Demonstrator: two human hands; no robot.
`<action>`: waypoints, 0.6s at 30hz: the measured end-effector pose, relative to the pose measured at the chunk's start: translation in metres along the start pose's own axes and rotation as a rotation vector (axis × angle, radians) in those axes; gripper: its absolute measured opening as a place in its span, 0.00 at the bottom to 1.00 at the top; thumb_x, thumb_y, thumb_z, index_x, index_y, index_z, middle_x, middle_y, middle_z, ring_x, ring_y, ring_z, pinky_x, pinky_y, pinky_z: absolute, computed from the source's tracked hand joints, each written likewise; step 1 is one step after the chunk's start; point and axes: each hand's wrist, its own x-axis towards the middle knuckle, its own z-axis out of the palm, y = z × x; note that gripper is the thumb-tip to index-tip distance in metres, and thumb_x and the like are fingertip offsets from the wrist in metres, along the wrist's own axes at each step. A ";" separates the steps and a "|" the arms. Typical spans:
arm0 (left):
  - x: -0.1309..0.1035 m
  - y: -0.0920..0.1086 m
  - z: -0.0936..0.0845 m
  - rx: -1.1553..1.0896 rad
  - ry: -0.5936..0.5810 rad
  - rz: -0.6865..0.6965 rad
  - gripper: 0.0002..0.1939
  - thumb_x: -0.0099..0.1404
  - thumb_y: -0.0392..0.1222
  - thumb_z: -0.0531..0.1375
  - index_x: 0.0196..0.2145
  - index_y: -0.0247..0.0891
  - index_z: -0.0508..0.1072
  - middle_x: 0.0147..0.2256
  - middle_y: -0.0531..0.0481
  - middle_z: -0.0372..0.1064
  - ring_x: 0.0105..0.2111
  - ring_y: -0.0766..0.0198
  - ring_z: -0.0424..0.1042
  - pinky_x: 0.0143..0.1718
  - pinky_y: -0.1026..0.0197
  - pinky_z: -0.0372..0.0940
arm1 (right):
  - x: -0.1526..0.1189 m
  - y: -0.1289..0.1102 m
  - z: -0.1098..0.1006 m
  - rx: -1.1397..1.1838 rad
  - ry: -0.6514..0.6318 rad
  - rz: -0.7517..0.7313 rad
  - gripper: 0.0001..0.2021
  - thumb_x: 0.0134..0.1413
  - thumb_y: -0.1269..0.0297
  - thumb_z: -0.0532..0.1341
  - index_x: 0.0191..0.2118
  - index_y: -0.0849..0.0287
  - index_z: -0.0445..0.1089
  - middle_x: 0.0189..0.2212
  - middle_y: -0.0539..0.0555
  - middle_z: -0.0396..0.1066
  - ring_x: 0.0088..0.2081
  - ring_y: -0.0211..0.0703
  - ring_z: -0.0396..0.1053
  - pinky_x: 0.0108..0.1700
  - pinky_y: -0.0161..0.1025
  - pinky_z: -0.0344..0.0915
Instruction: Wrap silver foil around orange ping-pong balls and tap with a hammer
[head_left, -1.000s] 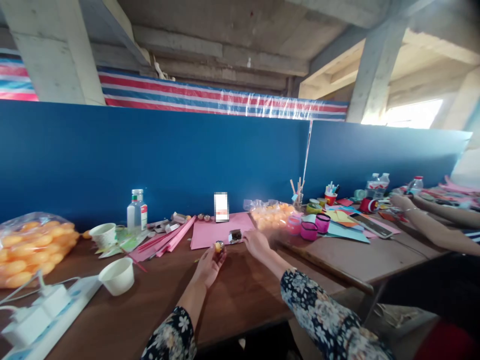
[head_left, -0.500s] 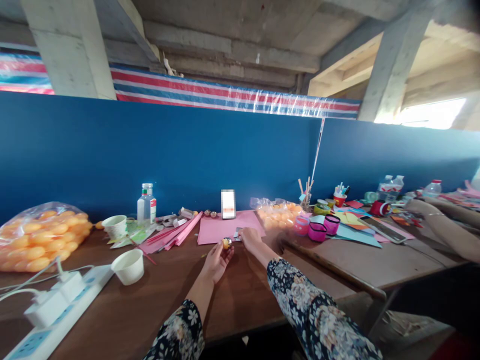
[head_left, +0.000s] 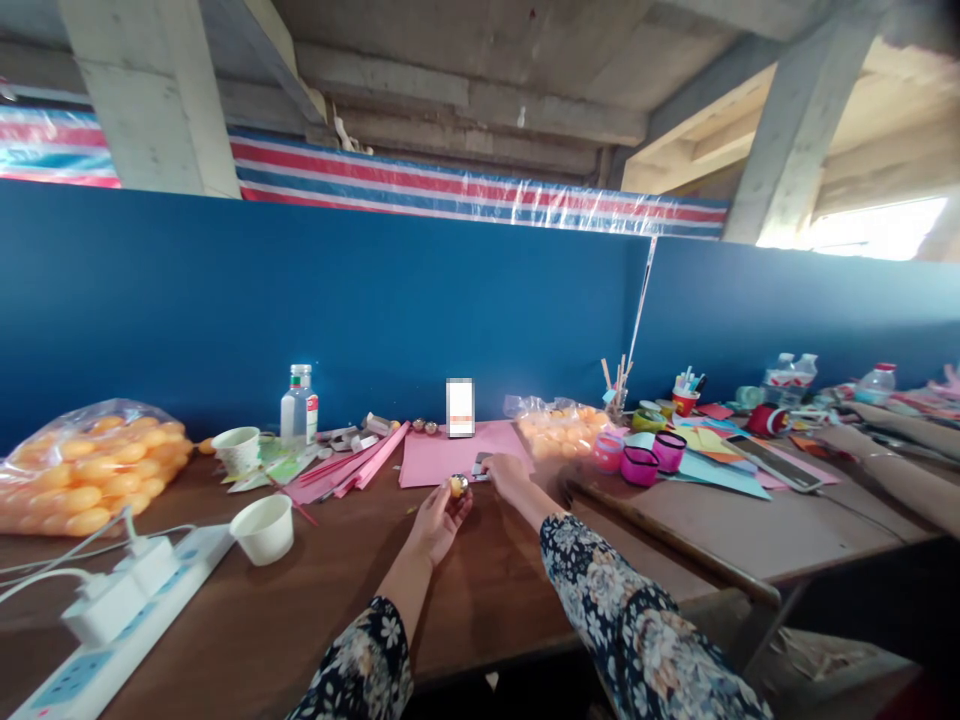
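Between the fingertips of my left hand [head_left: 436, 527] is a small round ball [head_left: 458, 487], part yellow and part shiny silver. My right hand [head_left: 513, 478] reaches to the near edge of a pink paper sheet [head_left: 431, 458]. Its fingers are bent together over a small flat grey-and-white piece [head_left: 480, 464] lying there; whether they grip it or only touch it is hidden. At the back of the sheet a phone [head_left: 460, 408] stands upright with a bright screen. Two shiny silver balls [head_left: 424, 426] rest at the sheet's far left corner.
Left are a bag of orange balls [head_left: 97, 465], a power strip [head_left: 142, 620], paper cups [head_left: 262, 530], bottles [head_left: 299, 410] and pink strips [head_left: 356, 465]. Right are another ball bag [head_left: 562, 430], pink mesh rings [head_left: 640, 464], a phone [head_left: 772, 464] and a co-worker's arm [head_left: 892, 465]. A blue partition [head_left: 450, 290] stands behind.
The view has shifted slightly, moving everything a little to the right. My hands keep nearly the same pose on the ball and at the flat piece. The co-worker's hand has moved nearer along the table.
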 end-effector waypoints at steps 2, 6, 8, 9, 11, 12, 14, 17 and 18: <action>-0.001 0.000 0.000 0.004 -0.008 0.004 0.05 0.56 0.36 0.57 0.32 0.32 0.69 0.31 0.44 0.70 0.31 0.64 0.71 0.34 0.62 0.68 | 0.001 0.002 -0.001 -0.026 -0.009 -0.029 0.11 0.44 0.68 0.55 0.33 0.63 0.73 0.34 0.58 0.72 0.35 0.43 0.67 0.32 0.32 0.55; -0.001 0.000 0.000 0.006 -0.026 0.012 0.06 0.55 0.36 0.58 0.32 0.31 0.69 0.31 0.44 0.70 0.32 0.64 0.71 0.34 0.62 0.67 | 0.000 0.005 -0.007 -0.066 -0.025 -0.048 0.10 0.44 0.70 0.55 0.33 0.63 0.73 0.34 0.60 0.72 0.35 0.44 0.67 0.33 0.32 0.56; 0.000 0.000 -0.001 0.002 -0.018 0.010 0.05 0.56 0.36 0.57 0.32 0.32 0.69 0.31 0.44 0.70 0.31 0.64 0.71 0.34 0.62 0.68 | -0.002 0.005 -0.010 -0.080 -0.025 -0.057 0.10 0.45 0.70 0.55 0.33 0.64 0.73 0.34 0.60 0.72 0.35 0.45 0.68 0.33 0.33 0.56; 0.000 0.000 -0.001 0.001 -0.016 0.009 0.05 0.56 0.36 0.57 0.32 0.32 0.69 0.31 0.44 0.70 0.31 0.64 0.71 0.34 0.62 0.68 | -0.003 0.005 -0.011 -0.084 -0.021 -0.067 0.10 0.46 0.69 0.55 0.33 0.63 0.73 0.34 0.60 0.72 0.35 0.44 0.68 0.32 0.33 0.56; 0.000 0.000 0.000 0.001 -0.007 0.006 0.05 0.56 0.36 0.57 0.31 0.32 0.69 0.31 0.44 0.70 0.31 0.64 0.71 0.34 0.62 0.68 | -0.005 0.004 -0.012 -0.089 -0.010 -0.087 0.11 0.46 0.68 0.55 0.34 0.62 0.72 0.34 0.59 0.72 0.35 0.44 0.67 0.32 0.32 0.55; 0.000 0.000 0.000 0.002 0.000 0.003 0.05 0.56 0.36 0.57 0.31 0.32 0.69 0.31 0.44 0.70 0.31 0.64 0.71 0.34 0.62 0.68 | -0.006 0.003 -0.011 -0.089 -0.003 -0.095 0.11 0.46 0.67 0.55 0.34 0.61 0.72 0.34 0.58 0.72 0.35 0.43 0.67 0.31 0.32 0.55; -0.001 0.001 0.002 0.002 0.012 -0.003 0.05 0.56 0.36 0.57 0.31 0.32 0.69 0.31 0.44 0.70 0.31 0.64 0.71 0.34 0.62 0.68 | -0.007 0.002 -0.010 -0.087 0.011 -0.107 0.11 0.47 0.66 0.54 0.35 0.60 0.72 0.35 0.58 0.72 0.35 0.43 0.67 0.31 0.32 0.55; -0.002 0.001 0.003 0.006 0.008 -0.003 0.05 0.56 0.36 0.57 0.31 0.32 0.69 0.31 0.44 0.70 0.31 0.64 0.71 0.34 0.62 0.68 | -0.006 0.001 -0.007 -0.080 0.022 -0.101 0.11 0.47 0.66 0.55 0.35 0.61 0.72 0.34 0.58 0.72 0.35 0.43 0.67 0.31 0.32 0.55; -0.002 0.001 0.003 0.007 0.004 -0.001 0.05 0.56 0.36 0.57 0.31 0.32 0.69 0.31 0.44 0.70 0.31 0.64 0.71 0.34 0.62 0.68 | -0.006 0.001 -0.006 -0.075 0.023 -0.095 0.11 0.47 0.66 0.55 0.34 0.61 0.72 0.34 0.58 0.72 0.34 0.42 0.67 0.31 0.32 0.55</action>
